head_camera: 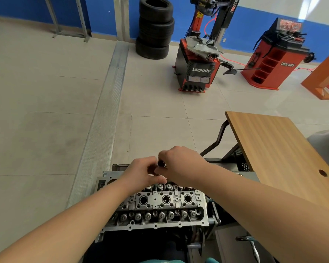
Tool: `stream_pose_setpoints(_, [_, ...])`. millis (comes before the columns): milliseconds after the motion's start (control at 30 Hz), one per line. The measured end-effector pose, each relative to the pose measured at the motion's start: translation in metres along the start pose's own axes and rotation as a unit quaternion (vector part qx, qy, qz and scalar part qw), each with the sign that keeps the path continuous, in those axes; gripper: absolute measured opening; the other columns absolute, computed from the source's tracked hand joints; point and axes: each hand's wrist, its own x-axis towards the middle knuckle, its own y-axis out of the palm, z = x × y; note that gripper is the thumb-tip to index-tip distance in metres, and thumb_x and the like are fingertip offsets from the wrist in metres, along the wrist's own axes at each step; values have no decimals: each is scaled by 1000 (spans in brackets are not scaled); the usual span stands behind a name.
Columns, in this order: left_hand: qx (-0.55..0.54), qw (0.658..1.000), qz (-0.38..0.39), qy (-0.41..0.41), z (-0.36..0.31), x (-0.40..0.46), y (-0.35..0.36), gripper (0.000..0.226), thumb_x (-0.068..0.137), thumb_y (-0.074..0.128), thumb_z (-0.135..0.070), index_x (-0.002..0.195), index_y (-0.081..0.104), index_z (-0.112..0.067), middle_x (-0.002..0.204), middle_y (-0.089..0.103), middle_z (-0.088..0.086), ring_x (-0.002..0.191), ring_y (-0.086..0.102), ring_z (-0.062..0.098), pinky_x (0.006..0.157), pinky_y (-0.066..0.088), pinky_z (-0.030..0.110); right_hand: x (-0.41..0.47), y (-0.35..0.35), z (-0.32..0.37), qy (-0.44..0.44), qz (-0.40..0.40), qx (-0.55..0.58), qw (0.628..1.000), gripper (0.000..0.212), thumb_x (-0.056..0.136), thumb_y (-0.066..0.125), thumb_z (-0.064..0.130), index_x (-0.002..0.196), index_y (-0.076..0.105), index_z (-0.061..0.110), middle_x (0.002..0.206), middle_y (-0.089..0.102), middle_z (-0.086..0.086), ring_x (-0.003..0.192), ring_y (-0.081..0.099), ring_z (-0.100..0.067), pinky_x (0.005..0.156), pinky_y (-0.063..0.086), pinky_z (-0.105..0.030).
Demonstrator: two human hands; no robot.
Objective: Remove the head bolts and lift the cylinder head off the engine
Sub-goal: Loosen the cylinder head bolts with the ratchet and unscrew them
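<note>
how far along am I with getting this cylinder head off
Done: nothing clearly. In hand: left hand and right hand both grip a small dark tool end above the far side. Left: the bare silver metal cylinder head is not lifted.

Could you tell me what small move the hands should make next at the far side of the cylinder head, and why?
Probably keep turning the dark tool: both hands, left hand and right hand, grip it upright over the far edge of the cylinder head, which sits on the engine.
</note>
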Motion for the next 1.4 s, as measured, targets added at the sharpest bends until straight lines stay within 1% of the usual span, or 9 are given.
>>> stream_pose_setpoints(133, [-20,998,60,-10,3,-6,-3,29,90,79,-23,94,72,-51,100,76,-23,102,70,-4,89,53,10,-5,-1,-6,-72,21,-3,997,37,91,57,13,120,68,34,105,61,6,91,63,-22,60,41,-29])
stream_pose_setpoints(333, [9,1000,1,8,-5,-1,-2,25,72,87,-38,86,68,-45,83,73,-20,79,69,2,72,53,19,-5,-2,-1,-39,-8,10,999,33,96,58,54,117,67,30,99,64,3,87,64,-24,66,50,-34])
stream_pose_setpoints(533, [5,999,53,-1,-1,-3,-6,32,90,77,-21,87,69,-52,92,74,-26,94,70,-5,85,53,12,-6,-6,-6,-110,36,-3,993,33,90,59,5,112,72,26,112,57,5,92,61,-21,65,45,-32])
stream_pose_setpoints(733, [14,1000,6,7,-9,2,-4,25,69,90,-39,83,69,-34,82,73,-15,81,70,8,74,57,30,-3,-4,-3,-32,-11,-4,999,34,97,57,55,115,67,28,98,63,3,87,64,-24,66,50,-34])
stream_pose_setpoints(833, [-6,1000,19,7,-6,1,-2,27,75,92,-30,88,71,-41,89,75,-15,90,72,8,89,58,30,0,-2,-3,-30,-8,-16,999,17,100,57,33,111,66,23,93,61,0,83,61,-26,58,39,-32])
stream_pose_setpoints(933, [-1,999,52,-1,-4,-3,-5,30,87,79,-28,87,69,-55,94,74,-28,97,70,-5,89,52,16,-5,-5,-9,-99,29,8,995,36,86,60,4,108,72,30,113,60,8,81,56,-18,55,34,-26])
stream_pose_setpoints(1067, [39,999,28,-3,-9,0,-6,20,74,81,-43,86,66,-48,81,70,-27,78,67,-5,64,46,14,-8,-4,-8,-100,0,43,994,24,95,63,38,118,71,40,116,62,11,92,65,-16,73,53,-32])
stream_pose_setpoints(1167, [33,999,17,3,-10,4,-3,32,67,90,-43,86,65,-42,81,71,-15,77,66,10,66,54,23,-4,0,-4,-24,-6,14,1000,34,99,57,53,119,67,28,99,65,2,92,65,-25,67,48,-35])
stream_pose_setpoints(1400, [31,998,51,3,-11,-3,-6,34,91,77,-25,80,66,-56,83,69,-34,84,67,-11,72,49,7,-6,-4,-9,-100,23,28,994,40,84,60,3,114,72,27,118,60,7,88,63,-20,57,38,-28])
